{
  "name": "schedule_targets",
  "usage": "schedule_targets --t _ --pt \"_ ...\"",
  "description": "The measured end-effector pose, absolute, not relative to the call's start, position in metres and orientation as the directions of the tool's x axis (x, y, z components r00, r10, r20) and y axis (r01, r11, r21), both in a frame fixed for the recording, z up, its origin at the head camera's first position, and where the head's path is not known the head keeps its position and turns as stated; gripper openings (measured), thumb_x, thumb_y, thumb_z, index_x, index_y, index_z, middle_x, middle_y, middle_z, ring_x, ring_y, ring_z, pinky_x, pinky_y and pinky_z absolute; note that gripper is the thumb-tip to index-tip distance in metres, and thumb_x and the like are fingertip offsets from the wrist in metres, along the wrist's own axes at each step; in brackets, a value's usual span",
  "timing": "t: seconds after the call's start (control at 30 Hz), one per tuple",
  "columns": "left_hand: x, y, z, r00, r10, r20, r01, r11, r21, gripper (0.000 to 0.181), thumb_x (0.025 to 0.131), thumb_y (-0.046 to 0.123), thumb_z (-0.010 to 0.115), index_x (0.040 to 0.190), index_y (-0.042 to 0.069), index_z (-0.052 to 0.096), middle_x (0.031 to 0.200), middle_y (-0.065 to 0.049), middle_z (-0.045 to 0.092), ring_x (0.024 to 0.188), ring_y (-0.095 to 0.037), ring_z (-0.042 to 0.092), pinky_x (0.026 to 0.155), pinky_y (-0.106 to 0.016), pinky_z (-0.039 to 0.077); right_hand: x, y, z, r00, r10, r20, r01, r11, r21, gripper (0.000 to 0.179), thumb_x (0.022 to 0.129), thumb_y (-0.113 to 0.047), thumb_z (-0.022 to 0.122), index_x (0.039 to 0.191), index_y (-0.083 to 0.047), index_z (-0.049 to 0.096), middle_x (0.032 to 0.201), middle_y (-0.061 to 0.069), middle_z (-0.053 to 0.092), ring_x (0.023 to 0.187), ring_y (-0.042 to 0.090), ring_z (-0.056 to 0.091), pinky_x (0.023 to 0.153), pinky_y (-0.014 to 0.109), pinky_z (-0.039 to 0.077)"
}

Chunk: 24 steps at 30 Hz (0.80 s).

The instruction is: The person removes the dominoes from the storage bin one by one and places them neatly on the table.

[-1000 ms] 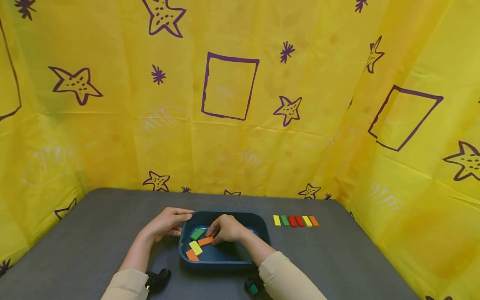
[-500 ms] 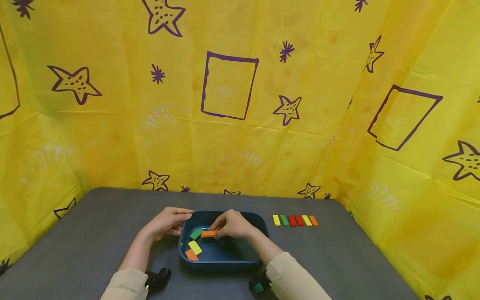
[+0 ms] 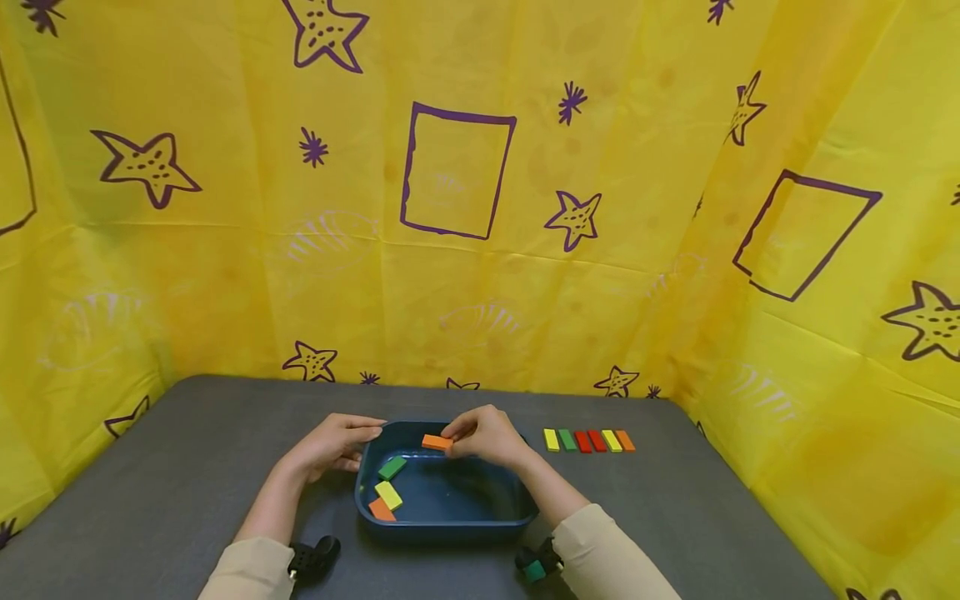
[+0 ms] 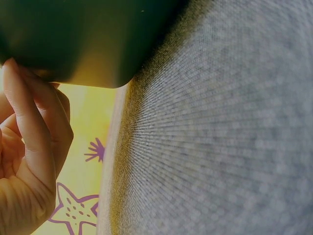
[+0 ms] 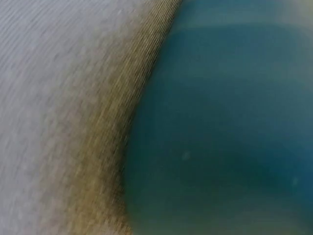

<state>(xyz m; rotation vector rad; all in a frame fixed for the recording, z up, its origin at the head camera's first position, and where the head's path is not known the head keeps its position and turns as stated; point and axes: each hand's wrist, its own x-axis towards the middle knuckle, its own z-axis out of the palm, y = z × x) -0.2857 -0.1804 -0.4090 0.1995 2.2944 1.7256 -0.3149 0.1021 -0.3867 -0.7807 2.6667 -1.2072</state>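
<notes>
One orange block (image 3: 434, 442) has moved up. The right hand (image 3: 487, 436) pinches it; the left hand (image 3: 332, 446) touches the tub (image 3: 446, 526), fingers loose.

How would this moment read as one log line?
Left hand: touches tray | Right hand: pinches orange block | Inside tray: green block, yellow block, second orange block | Table: six-block row

Head view: bright, evenly lit, fairly sharp; stretched toward the edges, slanting the yellow curtain (image 3: 465, 275) at the sides. Shows soft shadow on the grey tabletop (image 3: 225, 450) before the blue tub (image 3: 446, 526). Left wrist: yellowish glare on tub, tabletop grainy, streaked. Right wrist: hazy, heavily blurred, tub out of focus.
</notes>
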Motion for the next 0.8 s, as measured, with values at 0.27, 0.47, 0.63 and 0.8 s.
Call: schedule_targets --t 0.27,0.47,0.63,0.8 --pt "-0.286 -0.182 -0.409 -0.953 0.280 -0.118 -0.040 0.272 0.962 0.052 0.100 0.028 0.058 0.141 -0.003 0.050 0.096 -0.001 0.071 0.060 -0.007 0.059 0.059 -0.020 0.055 -0.320 0.115 -0.387 -0.899 -0.408 0.160 -0.378 0.538 -0.754 0.021 0.077 -0.017 0.083 0.097 -0.011 0.080 0.090 0.008 0.077 0.074 0.011 0.068 0.065 0.025 0.056" --pt "-0.285 -0.181 -0.408 -0.955 0.272 -0.114 -0.035 0.280 0.959 0.052 0.100 0.028 0.058 0.141 -0.003 0.051 0.097 -0.002 0.071 0.059 -0.008 0.058 0.059 -0.020 0.055 -0.323 0.124 -0.389 -0.919 -0.324 0.223 -0.374 0.545 -0.750 0.022 0.078 -0.018 0.083 0.098 -0.011 0.080 0.090 0.009 0.077 0.075 0.012 0.069 0.065 0.025 0.055" --pt "-0.284 -0.181 -0.408 -0.955 0.272 -0.117 -0.036 0.285 0.958 0.052 0.100 0.028 0.058 0.141 -0.003 0.051 0.098 -0.004 0.072 0.059 -0.008 0.058 0.059 -0.020 0.055 -0.324 0.131 -0.389 -0.941 -0.222 0.255 -0.337 0.559 -0.758 0.023 0.078 -0.020 0.084 0.098 -0.011 0.080 0.090 0.009 0.078 0.076 0.015 0.071 0.065 0.025 0.056" --pt "-0.285 -0.181 -0.408 -0.954 0.277 -0.116 -0.034 0.285 0.958 0.053 0.099 0.029 0.058 0.141 -0.003 0.050 0.094 -0.002 0.071 0.060 -0.009 0.058 0.059 -0.021 0.055 -0.327 0.143 -0.384 -0.962 -0.083 0.260 -0.261 0.562 -0.785 0.022 0.077 -0.020 0.084 0.097 -0.013 0.080 0.093 0.009 0.078 0.081 0.019 0.072 0.064 0.025 0.055"
